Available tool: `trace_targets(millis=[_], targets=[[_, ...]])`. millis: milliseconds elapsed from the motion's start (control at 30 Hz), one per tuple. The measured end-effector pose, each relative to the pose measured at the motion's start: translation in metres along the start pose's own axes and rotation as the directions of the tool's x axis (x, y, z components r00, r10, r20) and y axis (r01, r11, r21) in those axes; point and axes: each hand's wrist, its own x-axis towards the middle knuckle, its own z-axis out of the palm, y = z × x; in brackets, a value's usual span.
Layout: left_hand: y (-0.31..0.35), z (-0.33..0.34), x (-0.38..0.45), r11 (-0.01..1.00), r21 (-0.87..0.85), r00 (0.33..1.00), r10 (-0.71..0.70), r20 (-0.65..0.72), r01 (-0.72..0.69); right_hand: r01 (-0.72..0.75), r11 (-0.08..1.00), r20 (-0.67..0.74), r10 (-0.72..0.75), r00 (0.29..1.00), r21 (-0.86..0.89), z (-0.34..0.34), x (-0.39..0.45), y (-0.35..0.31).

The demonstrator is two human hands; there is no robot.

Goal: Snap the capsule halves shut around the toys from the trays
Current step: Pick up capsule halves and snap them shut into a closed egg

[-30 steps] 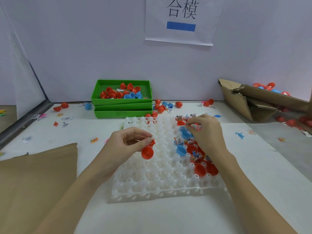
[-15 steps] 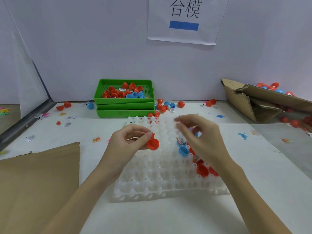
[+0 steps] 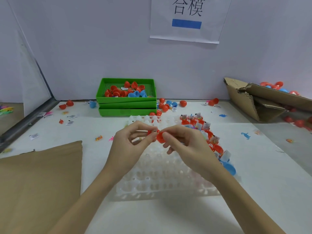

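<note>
Above the near half of a translucent white moulded tray, its rows of rounded cups glossy and bare, we see two bare hands meet over the white tabletop. Our left hand pinches a small red capsule half between thumb and forefinger, while our right hand pinches a second, rounder red half at its rim; the two smooth plastic shells touch edge to edge, and we cannot tell whether a toy sits inside. To the near left a sheet of dull brown cardboard lies flat on the table. Along the tray's right side, cups hold red halves with small packeted toys, and a blue half lies at the tray's right edge. Farther out, tiny plastic figures, among them a blue dinosaur, and white labels dot the tabletop. Beyond the tray stand three stacked green perforated trays, the top one heaped with red and blue halves; loose closed red capsules lie beside the stack. At far right a torn corrugated carton leans open, with more capsules behind it. On the pale wall hangs a white paper sign with two printed characters and a blue bar.
</note>
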Motion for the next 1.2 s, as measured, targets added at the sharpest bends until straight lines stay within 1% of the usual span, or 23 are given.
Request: trace_targets(millis=[33, 100, 167, 200, 233, 300, 400, 500, 600, 667, 733, 833, 900, 1033, 1100, 1200], targets=[[0.001, -0.001, 0.000, 0.999, 0.021, 0.999, 0.048, 0.011, -0.049, -0.010, 1.000, -0.030, 0.010, 1.000, -0.004, -0.001, 0.000, 0.000], [0.002, -0.001, 0.000, 0.977, 0.101, 0.982, 0.187, 0.037, -0.189, -0.025, 1.000, -0.061, 0.024, 0.998, -0.017, -0.002, -0.001, 0.000], [0.002, 0.000, -0.001, 0.909, 0.231, 0.938, 0.336, 0.079, -0.346, -0.024, 1.000, -0.070, 0.023, 0.997, -0.016, -0.001, -0.002, -0.001], [0.002, 0.001, -0.001, 0.867, 0.295, 0.916, 0.390, 0.095, -0.401, -0.019, 1.000, -0.071, 0.018, 0.997, -0.013, 0.000, -0.003, -0.002], [0.001, 0.001, -0.002, 0.833, 0.343, 0.899, 0.426, 0.101, -0.434, -0.013, 1.000, -0.071, 0.012, 0.997, -0.006, 0.000, -0.004, -0.004], [0.001, 0.002, -0.003, 0.800, 0.386, 0.882, 0.462, 0.094, -0.460, -0.005, 1.000, -0.074, 0.005, 0.997, 0.009, 0.003, -0.004, -0.006], [0.001, 0.004, -0.004, 0.790, 0.397, 0.874, 0.480, 0.073, -0.467, 0.007, 1.000, -0.104, -0.006, 0.995, 0.015, 0.008, -0.004, -0.006], [0.001, 0.006, -0.006, 0.820, 0.354, 0.884, 0.466, 0.044, -0.450, 0.038, 0.999, -0.126, -0.037, 0.991, 0.009, 0.012, -0.005, -0.004], [0.003, 0.005, -0.005, 0.892, 0.238, 0.921, 0.387, 0.034, -0.384, 0.054, 0.998, -0.134, -0.052, 0.990, 0.012, 0.015, -0.007, -0.004], [0.005, 0.003, -0.004, 0.910, 0.218, 0.936, 0.344, 0.081, -0.353, 0.048, 0.999, -0.140, -0.045, 0.989, 0.020, 0.017, -0.008, -0.005], [0.004, 0.002, -0.002, 0.898, 0.239, 0.928, 0.345, 0.138, -0.369, 0.025, 0.996, -0.146, -0.013, 0.989, 0.083, 0.016, -0.008, -0.007], [0.004, -0.001, -0.001, 0.891, 0.243, 0.921, 0.351, 0.171, -0.384, -0.034, 0.974, -0.141, 0.067, 0.988, 0.222, 0.012, -0.008, -0.011], [0.004, -0.001, -0.002, 0.882, 0.254, 0.915, 0.356, 0.191, -0.396, -0.066, 0.961, -0.144, 0.108, 0.984, 0.269, 0.009, -0.007, -0.011], [0.005, 0.001, -0.003, 0.849, 0.289, 0.895, 0.395, 0.208, -0.442, -0.164, 0.893, -0.075, 0.214, 0.974, 0.419, 0.008, -0.006, -0.008], [0.003, 0.001, -0.003, 0.846, 0.285, 0.892, 0.411, 0.191, -0.451, -0.178, 0.878, -0.050, 0.222, 0.974, 0.444, 0.008, -0.006, -0.008], [0.000, 0.002, -0.005, 0.874, 0.251, 0.909, 0.398, 0.121, -0.416, -0.168, 0.897, -0.043, 0.203, 0.978, 0.408, 0.008, -0.007, -0.010]])
